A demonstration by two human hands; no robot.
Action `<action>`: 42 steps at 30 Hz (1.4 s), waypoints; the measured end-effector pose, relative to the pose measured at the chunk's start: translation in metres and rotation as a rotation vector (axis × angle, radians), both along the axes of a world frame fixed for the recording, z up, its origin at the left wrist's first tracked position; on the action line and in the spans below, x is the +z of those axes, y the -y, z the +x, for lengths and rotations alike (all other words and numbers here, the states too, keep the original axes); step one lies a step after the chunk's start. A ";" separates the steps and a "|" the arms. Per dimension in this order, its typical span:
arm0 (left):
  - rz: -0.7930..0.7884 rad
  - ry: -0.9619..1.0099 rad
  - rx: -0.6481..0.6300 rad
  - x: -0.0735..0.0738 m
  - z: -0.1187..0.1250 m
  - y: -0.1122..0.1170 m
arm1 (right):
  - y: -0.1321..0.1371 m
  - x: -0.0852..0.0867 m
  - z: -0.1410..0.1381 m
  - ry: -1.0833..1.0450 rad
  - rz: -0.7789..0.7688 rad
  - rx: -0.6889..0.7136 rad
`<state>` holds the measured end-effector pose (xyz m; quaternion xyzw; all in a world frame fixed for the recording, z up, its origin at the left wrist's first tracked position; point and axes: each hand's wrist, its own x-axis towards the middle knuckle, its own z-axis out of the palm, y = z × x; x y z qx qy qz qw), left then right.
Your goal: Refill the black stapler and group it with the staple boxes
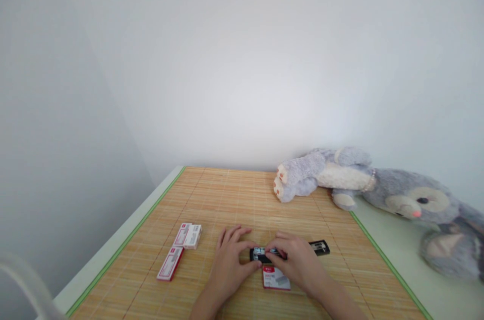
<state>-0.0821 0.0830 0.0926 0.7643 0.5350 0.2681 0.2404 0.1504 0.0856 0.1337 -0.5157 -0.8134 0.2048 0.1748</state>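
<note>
A black stapler [260,254] lies on the bamboo mat [227,194], with its dark far end [319,247] sticking out to the right. My left hand [230,262] grips its left end between thumb and fingers. My right hand [297,259] pinches at the stapler's middle, where metal shows. What the fingertips hold there is too small to make out. An open red-and-white staple box [276,277] lies just under my right hand.
Two more red-and-white staple boxes lie to the left, one [188,235] further back and one [170,263] nearer. A grey plush rabbit [378,189] lies along the back right, partly off the mat. White walls close in behind and on the left.
</note>
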 end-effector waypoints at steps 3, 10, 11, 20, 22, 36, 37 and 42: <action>0.004 0.008 0.007 -0.002 0.000 -0.001 | -0.001 0.005 0.011 0.032 0.011 -0.056; -0.004 0.016 0.004 -0.003 0.001 -0.002 | 0.008 0.008 0.002 0.117 -0.051 0.039; -0.003 0.017 0.002 -0.002 0.001 -0.001 | 0.010 0.009 0.000 0.115 -0.054 0.045; 0.003 0.033 -0.008 -0.002 -0.001 -0.001 | 0.001 0.022 0.086 0.099 0.026 -0.096; 0.005 0.034 -0.005 -0.003 -0.001 -0.001 | 0.001 0.018 0.108 0.081 -0.053 -0.131; -0.014 0.051 -0.017 -0.002 0.002 0.004 | 0.001 0.027 0.028 -0.376 -0.114 0.059; -0.014 0.051 -0.022 -0.002 0.002 0.004 | 0.001 0.023 0.017 -0.362 -0.109 0.059; 0.001 0.058 -0.013 -0.005 0.002 0.004 | 0.001 0.005 -0.006 -0.244 -0.066 0.046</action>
